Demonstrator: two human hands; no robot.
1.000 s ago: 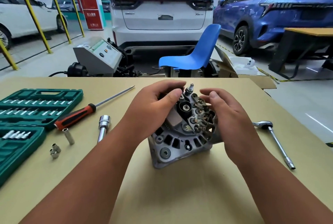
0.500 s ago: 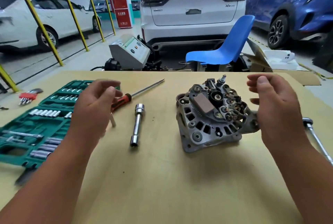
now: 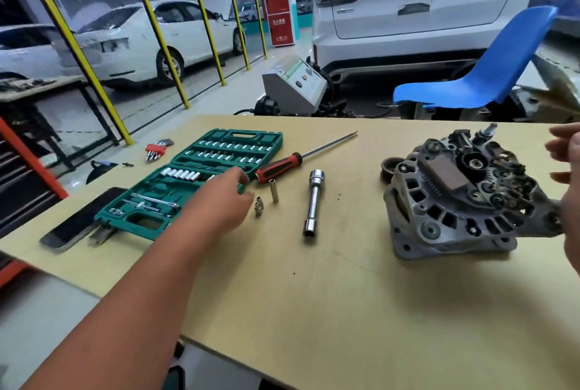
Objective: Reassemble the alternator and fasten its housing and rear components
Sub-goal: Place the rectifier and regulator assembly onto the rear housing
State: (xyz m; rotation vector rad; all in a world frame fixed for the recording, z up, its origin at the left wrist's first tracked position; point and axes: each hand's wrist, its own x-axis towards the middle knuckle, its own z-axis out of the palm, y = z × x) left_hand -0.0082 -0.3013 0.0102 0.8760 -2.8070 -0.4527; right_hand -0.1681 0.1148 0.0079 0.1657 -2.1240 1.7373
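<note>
My left hand (image 3: 226, 198), open and empty, stretched toward small sockets (image 3: 259, 206) by the green case (image 3: 201, 182), likely picking a bit; alternator (image 3: 455, 198) parked rear-up by my slack, empty right hand (image 3: 568, 170), ready for fastening.

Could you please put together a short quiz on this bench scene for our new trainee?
1. True or false: the left hand rests on the alternator.
2. Which item lies closest to the alternator, on its left? A) the hex keys B) the long socket C) the phone
3. Fill in: the green socket case lies ___ on the table, so its rows of sockets show.

Key:
1. False. The left hand hovers by the green socket case, well apart from the alternator.
2. B.
3. open.
</note>
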